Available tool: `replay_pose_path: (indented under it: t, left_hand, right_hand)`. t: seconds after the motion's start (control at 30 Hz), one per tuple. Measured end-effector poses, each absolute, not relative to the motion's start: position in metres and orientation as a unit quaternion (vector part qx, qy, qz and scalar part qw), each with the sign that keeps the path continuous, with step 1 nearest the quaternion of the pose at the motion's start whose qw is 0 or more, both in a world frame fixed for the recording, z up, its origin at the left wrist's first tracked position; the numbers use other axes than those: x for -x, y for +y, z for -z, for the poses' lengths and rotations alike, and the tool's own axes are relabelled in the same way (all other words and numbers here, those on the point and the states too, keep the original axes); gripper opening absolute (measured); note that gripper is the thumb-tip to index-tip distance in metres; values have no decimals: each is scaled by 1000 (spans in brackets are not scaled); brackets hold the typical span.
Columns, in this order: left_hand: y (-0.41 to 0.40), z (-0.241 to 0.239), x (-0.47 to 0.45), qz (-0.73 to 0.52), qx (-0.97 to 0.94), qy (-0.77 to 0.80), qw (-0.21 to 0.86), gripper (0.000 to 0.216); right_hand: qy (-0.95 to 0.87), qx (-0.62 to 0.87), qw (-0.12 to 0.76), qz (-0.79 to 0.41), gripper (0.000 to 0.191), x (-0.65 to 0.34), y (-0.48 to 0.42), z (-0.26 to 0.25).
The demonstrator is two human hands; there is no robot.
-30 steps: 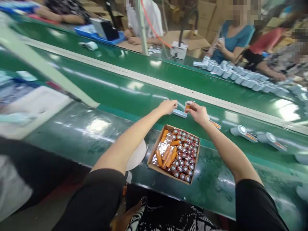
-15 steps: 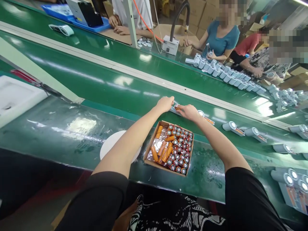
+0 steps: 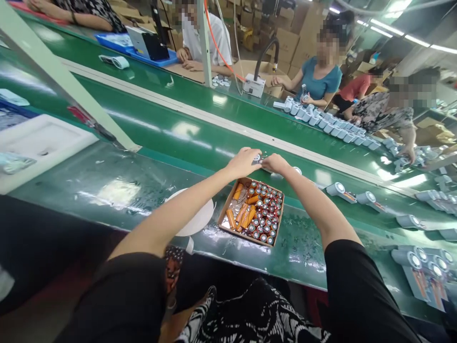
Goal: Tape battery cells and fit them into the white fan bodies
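Note:
My left hand (image 3: 244,163) is closed around a light grey handheld housing (image 3: 257,157), whose round end shows between thumb and fingers. Its other end reaches under my right hand (image 3: 275,164), whose fingers are pinched together against it. What the right fingertips hold is hidden. Just below both hands, a shallow cardboard box (image 3: 222,226) stands on the green bench. Orange cylindrical batteries (image 3: 231,219) lie loose in its left part, while several more stand upright in rows on the right, with thin wires between them.
A white round disc (image 3: 196,219) lies left of the box, partly under my left forearm. Grey housings (image 3: 336,189) with orange batteries sit along the belt to the right. A slanted post (image 3: 103,114) and white tray (image 3: 71,143) stand left. Co-workers sit across the belt (image 3: 160,114).
My right hand has moved closer to the left hand, and the orange battery seen at its fingertips is now hidden. The view has shifted, showing more of the left side.

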State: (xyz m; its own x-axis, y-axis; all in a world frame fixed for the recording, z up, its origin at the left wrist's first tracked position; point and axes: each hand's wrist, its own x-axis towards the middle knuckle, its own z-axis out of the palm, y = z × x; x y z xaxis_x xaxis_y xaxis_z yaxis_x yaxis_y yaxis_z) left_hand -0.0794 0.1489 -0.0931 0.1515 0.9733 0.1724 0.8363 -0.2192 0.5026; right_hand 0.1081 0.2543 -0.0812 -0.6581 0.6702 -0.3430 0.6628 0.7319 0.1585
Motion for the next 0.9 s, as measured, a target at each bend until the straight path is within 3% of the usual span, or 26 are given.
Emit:
replay_pose_path:
  t: [0.07,0.2,0.33,0.4,0.47,0.53,0.67,0.73,0.8,0.9]
  left_hand:
    - [86,106,112,-223,-754,600,146,33]
    - [-43,139,189,-152,-742,638,138,35]
    - [-115,156,218,-84,-732,659,150,60]
    - [-127,155,215,-56,-722,673,150,66]
    - [-132,148,207,-70,-711,686,140,59]
    - [-135,135,193,-142,-693,699,101,57]
    - [-142,103,147,-286,-683,671,-46,93]
    - [-139,96,128,-329,-687,643,-83,101]
    - [-133,100,121,-388,-649,651,-59,95]
    - [-124,123,127,-437,-575,689,52,84]
  right_hand:
    - [908,-378,182,3,41,-111,252,84]
    - [893,-414,170,39,40,-103,255,74]
    - [893,-427,136,37,39,-86,232,49]
    - [912,-401,71,57,42,-85,196,38]
    - [923,-342,-23,173,48,-93,149,33]
    - [889,-273,-72,362,53,-108,97,35]
    - [753,-190,23,630,79,-127,8,60]
    - [693,-158,58,701,69,-126,-24,77]
    - [705,-111,73,697,53,-124,-45,91]
    - [823,-52,91,558,40,-123,-51,93]
